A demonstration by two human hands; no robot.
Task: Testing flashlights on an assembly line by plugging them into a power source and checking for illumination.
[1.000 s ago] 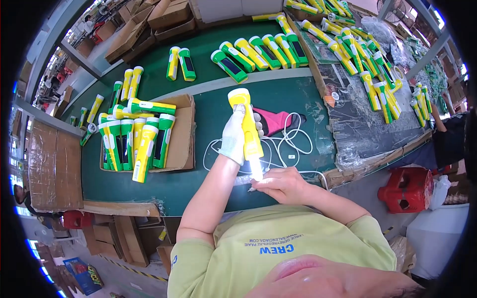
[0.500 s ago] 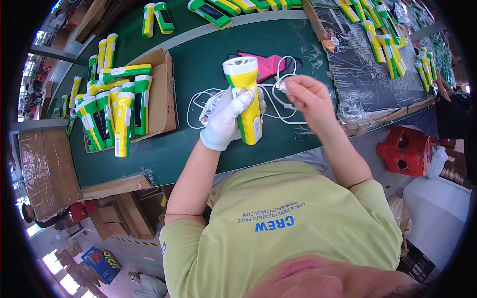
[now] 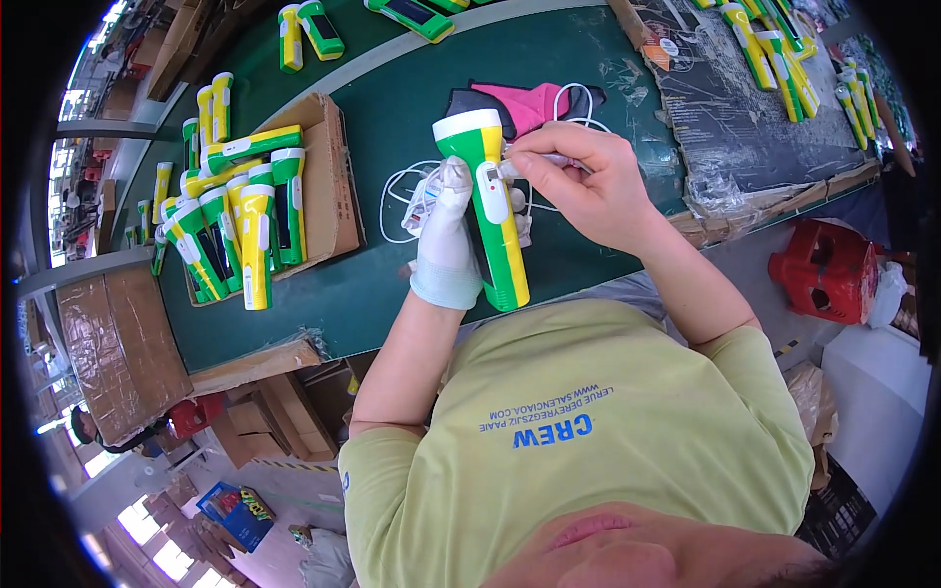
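My left hand point(image 3: 448, 235), in a white glove, is closed around a green and yellow flashlight point(image 3: 503, 250). The flashlight stands nearly upright, its wide white head at the top and its side with a pale switch panel facing right. Bare, my right hand point(image 3: 588, 186) pinches the white plug point(image 3: 510, 169) of a cable at the upper end of that panel. Whether the plug is seated in a socket or only touches the side cannot be made out. Loops of white cable point(image 3: 390, 203) lie on the green table behind both hands.
On the left, a cardboard box point(image 3: 338, 186) holds several similar flashlights. A pink and black cloth item point(image 3: 524, 103) lies behind my hands. More flashlights point(image 3: 781, 71) rest on a worn dark cardboard sheet point(image 3: 701, 118) at right. A red plastic stool point(image 3: 823, 269) stands beyond the table edge.
The flashlight has turned in my left hand, so its green side and switch panel now show. My right hand has moved left, bringing the cable plug to the flashlight.
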